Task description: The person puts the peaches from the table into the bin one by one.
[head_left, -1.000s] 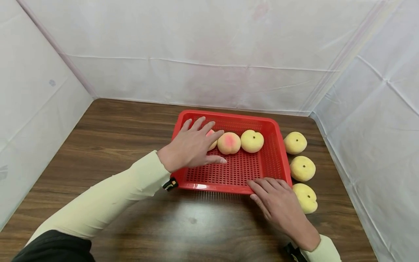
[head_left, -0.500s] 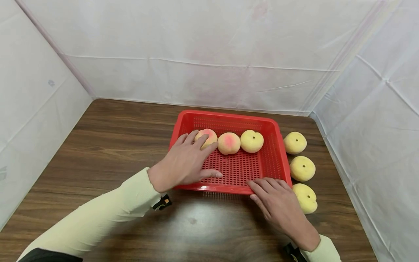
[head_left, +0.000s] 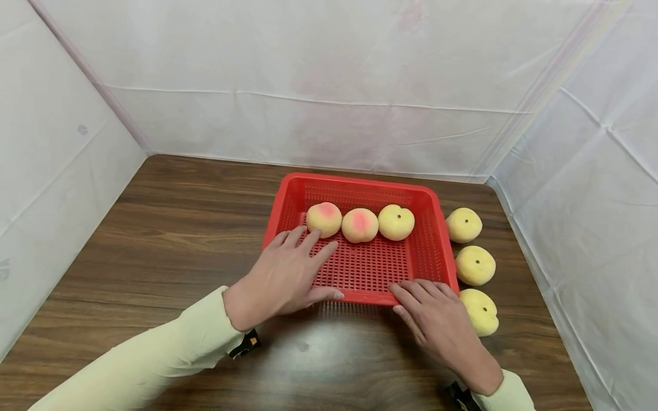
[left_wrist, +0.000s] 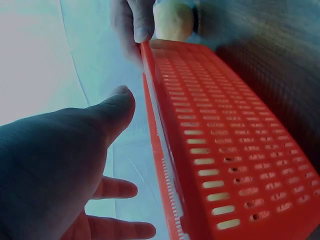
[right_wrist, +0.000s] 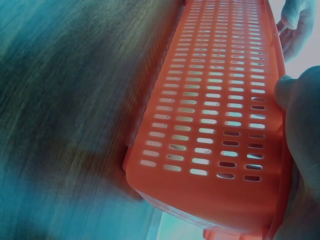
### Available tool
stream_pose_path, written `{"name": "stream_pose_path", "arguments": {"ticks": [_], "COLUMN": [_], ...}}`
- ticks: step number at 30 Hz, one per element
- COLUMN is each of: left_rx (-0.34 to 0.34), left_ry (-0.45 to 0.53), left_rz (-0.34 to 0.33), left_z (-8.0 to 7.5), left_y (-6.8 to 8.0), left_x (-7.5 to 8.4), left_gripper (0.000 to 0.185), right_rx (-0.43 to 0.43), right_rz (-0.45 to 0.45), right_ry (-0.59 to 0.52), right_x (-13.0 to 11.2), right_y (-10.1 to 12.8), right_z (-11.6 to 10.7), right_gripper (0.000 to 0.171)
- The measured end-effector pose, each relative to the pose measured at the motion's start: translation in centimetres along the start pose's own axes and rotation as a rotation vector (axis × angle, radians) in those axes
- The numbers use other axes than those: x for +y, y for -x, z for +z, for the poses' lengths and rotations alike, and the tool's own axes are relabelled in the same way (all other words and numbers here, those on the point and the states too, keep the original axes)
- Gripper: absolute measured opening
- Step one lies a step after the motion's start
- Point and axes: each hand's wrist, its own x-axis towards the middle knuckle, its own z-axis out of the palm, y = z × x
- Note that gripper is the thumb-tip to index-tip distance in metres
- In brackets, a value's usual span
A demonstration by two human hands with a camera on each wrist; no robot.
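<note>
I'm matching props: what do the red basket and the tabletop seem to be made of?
Red basket: probably moulded plastic, fairly glossy; it shines along its edges and has rows of uniform slots. Tabletop: wood or wood-look laminate, semi-gloss; dark grain and a pale reflection show, but which is unclear.

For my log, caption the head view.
Left hand above red basket holding three peaches, right hand gripping its rim; three more peaches alongside.

Left hand [head_left: 280,277] totally blocks the red basket's [head_left: 354,178] near left corner in the head view, and the right hand [head_left: 442,328] hides a bit of the closest loose peach [head_left: 482,311]. Both sleeves [head_left: 154,354] get chopped by the bottom edge. Tabletop's [right_wrist: 75,115] pretty blurry in the right wrist cam, and that little wall mark [head_left: 82,130]? Too tiny, can't tell.
</note>
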Motion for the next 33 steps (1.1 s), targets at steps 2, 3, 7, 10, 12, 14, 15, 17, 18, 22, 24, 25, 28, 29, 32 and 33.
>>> {"name": "stream_pose_path", "arguments": {"ticks": [2,3,7,10,12,14,15,17,18,22,24,25,28,29,32,33], "left_rx": [-0.005,-0.019,-0.081,-0.101,-0.104,-0.105,-0.102,-0.088,-0.074,0.023,0.068,0.085,0.11,0.115,0.127,0.128], "left_ry": [0.007,0.011,0.059,0.1,0.125,0.146,0.157,0.172,0.176,0.148,0.136,0.131,0.131,0.131,0.121,0.122], "left_rz": [-0.002,-0.006,-0.029,-0.04,-0.049,-0.057,-0.06,-0.061,-0.058,-0.03,-0.02,-0.017,-0.013,-0.012,-0.011,-0.011], "left_z": [0.1,0.1,0.5,1.0,1.4,1.8,2.1,2.5,2.7,3.5,3.8,3.9,4.2,4.2,4.5,4.6], "left_y": [0.3,0.5,1.1,1.5,1.8,2.0,2.1,2.3,2.3,2.7,2.8,2.8,2.9,2.9,3.0,3.0], "left_x": [0.2,0.2,0.6,0.9,1.0,1.2,1.2,1.3,1.3,1.4,1.4,1.4,1.4,1.5,1.5,1.5], "left_gripper": [0.083,0.083,0.083,0.082,0.081,0.078,0.077,0.074,0.072,0.065,0.063,0.062,0.057,0.055,0.049,0.047], "right_rx": [-0.001,0.0,0.004,0.007,0.008,0.008,0.01,0.013,0.016,0.021,0.021,0.02,0.015,0.013,-0.001,-0.008], "right_rz": [-0.001,-0.002,-0.003,-0.003,-0.004,-0.005,-0.005,-0.005,-0.006,-0.006,-0.006,-0.006,-0.003,-0.001,0.006,0.01], "right_ry": [-0.001,-0.001,-0.001,0.0,0.001,0.001,0.0,-0.001,-0.003,-0.005,-0.004,-0.004,-0.003,-0.004,-0.004,-0.005], "right_x": [0.0,0.0,0.0,0.0,-0.1,-0.1,-0.1,-0.1,-0.1,-0.1,-0.1,-0.1,-0.1,-0.1,-0.1,-0.1], "right_y": [0.0,0.0,-0.1,-0.1,-0.1,-0.1,-0.1,-0.1,-0.1,0.0,0.0,0.0,0.0,0.0,0.0,0.0], "right_z": [0.0,0.0,-0.1,-0.1,-0.1,0.0,0.0,0.0,0.0,-0.1,-0.1,-0.1,-0.1,-0.1,-0.1,-0.1], "right_gripper": [0.036,0.036,0.036,0.035,0.035,0.035,0.034,0.035,0.035,0.036,0.036,0.036,0.036,0.036,0.037,0.037]}}
